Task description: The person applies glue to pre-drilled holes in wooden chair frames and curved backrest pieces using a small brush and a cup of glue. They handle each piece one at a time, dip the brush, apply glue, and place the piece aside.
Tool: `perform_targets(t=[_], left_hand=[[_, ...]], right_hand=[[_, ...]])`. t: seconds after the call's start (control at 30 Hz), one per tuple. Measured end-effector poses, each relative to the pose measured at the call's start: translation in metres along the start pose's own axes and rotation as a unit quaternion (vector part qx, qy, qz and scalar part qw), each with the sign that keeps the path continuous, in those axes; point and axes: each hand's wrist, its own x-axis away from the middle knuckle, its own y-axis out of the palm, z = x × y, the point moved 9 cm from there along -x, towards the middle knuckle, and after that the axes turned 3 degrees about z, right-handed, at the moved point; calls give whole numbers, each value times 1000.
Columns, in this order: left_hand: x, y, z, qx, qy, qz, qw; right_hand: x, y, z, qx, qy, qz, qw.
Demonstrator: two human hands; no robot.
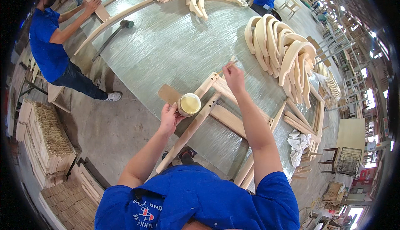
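Our blue shirt (pixel 196 196), six o'clock; our left hand (pixel 168 117) grips a cup (pixel 180 106); our right hand (pixel 234 78), toward two o'clock, pinches a thin stick (pixel 236 62).

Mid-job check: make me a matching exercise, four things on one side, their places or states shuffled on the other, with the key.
Things:
1. Cup
2. Mallet
3. Cloth
4. Right hand

Places or states:
A. White and crumpled, to the right of the right forearm
B. Held in the left hand
C. Holding a thin stick
D. Lying close to the co-worker at upper left

Right pairs: 1-B, 2-D, 3-A, 4-C
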Motion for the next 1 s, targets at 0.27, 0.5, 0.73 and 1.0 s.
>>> perform_targets(t=[0.27,0.5,0.73,1.0], left_hand=[[2,0,2,8,3,-13,1000],[3,-1,3,-20,3,5,1000],[3,-4,28,-100,68,51,991],[27,37,49,-93,135,-20,986]], right_hand=[[-12,10,-6,-31,-14,-43,998],[-13,0,-3,24,-22,-50,998],[29,-34,-61,-166,35,-42,985],[108,-23,-46,-307,212,-13,928]])
